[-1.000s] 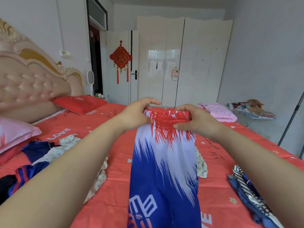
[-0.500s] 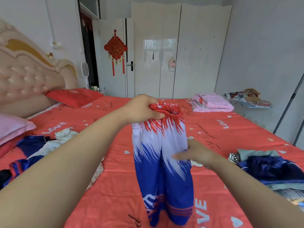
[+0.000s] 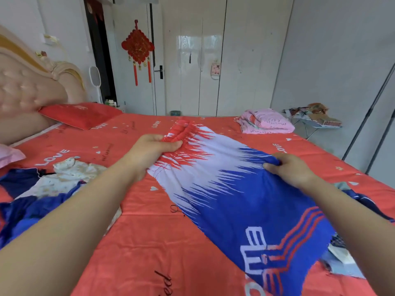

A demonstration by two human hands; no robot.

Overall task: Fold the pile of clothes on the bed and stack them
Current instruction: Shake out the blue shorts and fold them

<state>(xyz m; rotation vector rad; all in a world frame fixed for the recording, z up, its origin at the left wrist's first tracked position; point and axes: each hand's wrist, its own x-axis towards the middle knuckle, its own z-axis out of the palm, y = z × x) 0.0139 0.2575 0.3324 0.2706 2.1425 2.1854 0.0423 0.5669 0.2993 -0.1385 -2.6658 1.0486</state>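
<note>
Head camera looks down at two bare arms over a big bed (image 3: 149, 242) with a coral-red sheet. The left hand (image 3: 149, 148) is pinching the red stretchy waistband of a pair of shorts (image 3: 235, 195). The right hand (image 3: 288, 167) is pinching the far side edge of the shorts, lower down, where the white turns blue. The shorts hang a bit above the middle of the bed, pulled flat and slanting from far left to near right.

This looks like the start of folding this one piece: it is being spread out flat. Next, I think, it needs to be laid down on the bare sheet and smoothed, then folded over.

The cloth looks thin, slippery and smooth, like sports wear, with spiky red, white and blue marks and white letters near the leg end. The waistband is bunched and wrinkly.

A messy pile of clothes (image 3: 53, 189) lies on the left of the bed, soft and crumpled. More clothes (image 3: 361, 201) sit at the right edge, partly hidden by the arm.
</note>
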